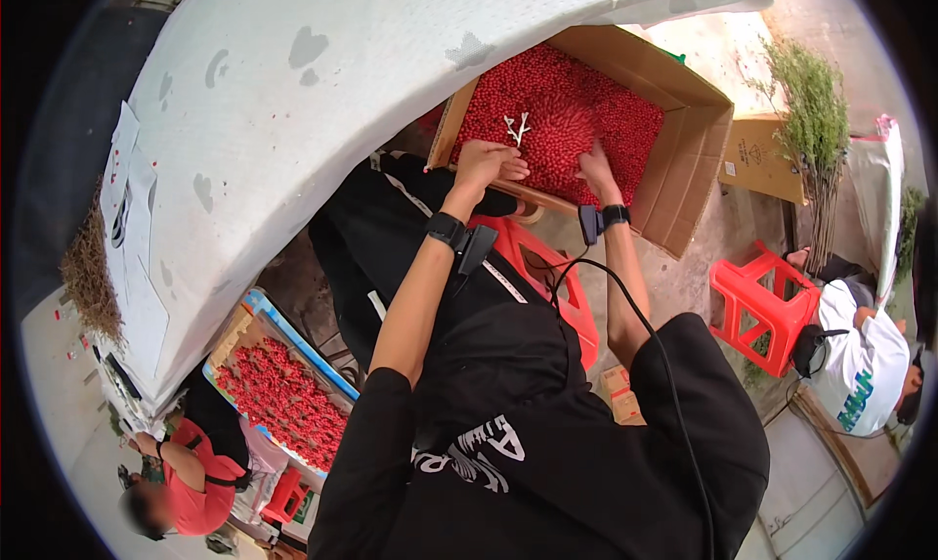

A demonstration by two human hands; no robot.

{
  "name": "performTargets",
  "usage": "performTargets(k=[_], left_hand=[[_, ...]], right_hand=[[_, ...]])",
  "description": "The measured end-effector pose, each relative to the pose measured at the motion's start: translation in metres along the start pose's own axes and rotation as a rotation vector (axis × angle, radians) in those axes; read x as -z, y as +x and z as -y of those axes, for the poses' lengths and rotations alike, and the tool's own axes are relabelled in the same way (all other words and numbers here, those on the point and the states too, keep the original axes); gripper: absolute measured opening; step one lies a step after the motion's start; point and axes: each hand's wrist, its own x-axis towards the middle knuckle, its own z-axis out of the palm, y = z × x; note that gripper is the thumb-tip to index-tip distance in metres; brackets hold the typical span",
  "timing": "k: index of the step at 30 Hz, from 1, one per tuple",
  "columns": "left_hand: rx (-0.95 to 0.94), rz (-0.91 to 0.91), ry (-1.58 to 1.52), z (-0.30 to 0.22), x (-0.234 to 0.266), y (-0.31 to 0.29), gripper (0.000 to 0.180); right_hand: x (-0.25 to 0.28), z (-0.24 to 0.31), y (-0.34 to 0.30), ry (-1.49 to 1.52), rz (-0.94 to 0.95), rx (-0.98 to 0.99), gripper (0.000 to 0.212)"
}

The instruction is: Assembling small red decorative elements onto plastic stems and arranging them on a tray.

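Note:
Red berries [620, 120] fill an open cardboard box [684, 184] in front of me. My left hand [486, 163] is over the box's near edge, its fingers closed at the base of a small white branched stem [517, 130]. Beside it, my right hand [597, 172] is at the near right side of a rounded, dense bunch of red berries [559, 135], which is smeared by motion. The right fingertips are partly hidden against the bunch; they appear closed on it. Both wrists wear black bands with small devices, and a black cable [625, 291] runs from the right one.
A table with a white cloth [264, 101] curves along the left and far side. A second tray of red berries [283, 399] stands at lower left, near a person in red [200, 477]. Red stools [767, 301], green-leaved branches [816, 110] and another person [850, 350] are on the right.

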Motion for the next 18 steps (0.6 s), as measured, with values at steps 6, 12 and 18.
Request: performTargets(k=[6,12,18], left_hand=[[0.015,-0.031,-0.056,0.008,-0.008,0.009,0.023],[0.020,-0.011,-0.111,0.017,-0.020,0.024,0.022],[0.090,0.014,-0.089,0.017,-0.022,0.026,0.021]], right_hand=[[-0.028,0.122,-0.090,-0.298,-0.205,0.465,0.063],[-0.042,0.134,-0.092,-0.387,-0.352,0.798,0.059],[-0.050,0.133,-0.092,-0.451,-0.462,0.885,0.061]])
